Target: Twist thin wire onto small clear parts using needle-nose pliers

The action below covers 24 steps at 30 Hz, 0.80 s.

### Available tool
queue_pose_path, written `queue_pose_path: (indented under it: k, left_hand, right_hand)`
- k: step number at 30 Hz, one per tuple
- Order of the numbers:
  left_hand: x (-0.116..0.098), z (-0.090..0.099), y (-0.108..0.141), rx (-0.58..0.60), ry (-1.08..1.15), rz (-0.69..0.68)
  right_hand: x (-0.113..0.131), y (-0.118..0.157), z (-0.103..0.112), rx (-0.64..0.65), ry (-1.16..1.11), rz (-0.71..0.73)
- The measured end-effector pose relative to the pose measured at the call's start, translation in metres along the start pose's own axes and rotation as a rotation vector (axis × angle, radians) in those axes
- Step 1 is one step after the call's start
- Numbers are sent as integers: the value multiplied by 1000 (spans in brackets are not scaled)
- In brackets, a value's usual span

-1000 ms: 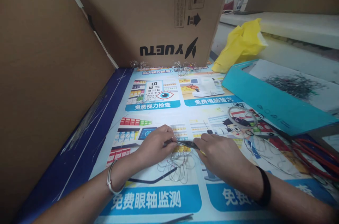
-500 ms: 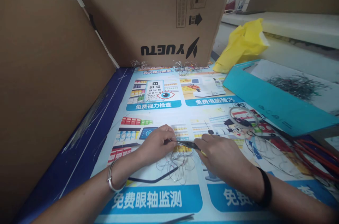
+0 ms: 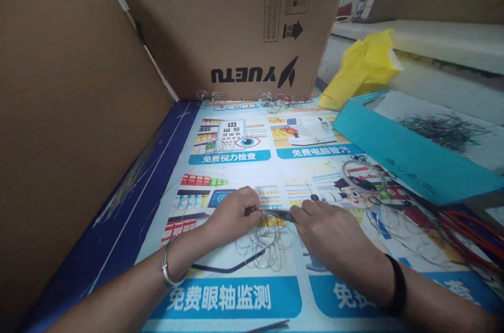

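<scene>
My left hand (image 3: 236, 214), with a silver bangle at the wrist, is closed in a pinch on thin wire. Wrapped round the handles of dark pliers (image 3: 280, 214) is my right hand (image 3: 331, 228), which has a black band at its wrist. The tips of the pliers meet the wire beside my left fingertips. Loose loops of fine wire (image 3: 270, 246) hang below and lie over the printed sheet (image 3: 232, 173). What lies inside my left fingers is too small to make out fully.
Cardboard walls (image 3: 236, 18) stand behind and at the left. On the right are a teal box (image 3: 409, 157) with a pile of short wires (image 3: 443, 131), a yellow bag (image 3: 360, 68), a clear ring-shaped coil (image 3: 364, 174) and red cables (image 3: 472, 233).
Both hands stay nearly in place, with the pliers still at the wire. The wire loops below have shifted slightly, and the whole view has moved a little.
</scene>
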<state>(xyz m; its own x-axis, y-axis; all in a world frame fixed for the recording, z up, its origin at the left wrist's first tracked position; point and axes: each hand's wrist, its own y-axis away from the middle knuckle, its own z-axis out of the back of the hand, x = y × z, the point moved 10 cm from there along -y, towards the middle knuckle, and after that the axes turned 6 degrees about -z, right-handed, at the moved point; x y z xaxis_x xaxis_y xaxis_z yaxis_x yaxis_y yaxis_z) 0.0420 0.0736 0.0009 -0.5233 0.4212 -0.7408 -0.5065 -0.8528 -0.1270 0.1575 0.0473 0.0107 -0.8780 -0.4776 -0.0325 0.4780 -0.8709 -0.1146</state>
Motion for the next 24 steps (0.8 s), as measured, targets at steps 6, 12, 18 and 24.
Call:
queue_pose_path:
  k: [6,12,18,24]
  left_hand:
    - [4,-3,0,17,-9,17]
    - [3,-4,-1,21,-34,-13]
    - [1,-4,0,31,-30,-24]
    - [1,-3,0,33,-28,-39]
  right_hand:
    - [2,1,3,-29,39,8]
    - [3,-1,-1,-9,21,22]
    - [0,-3,-2,-3,-9,15]
    - [0,-1,2,-14,13,16]
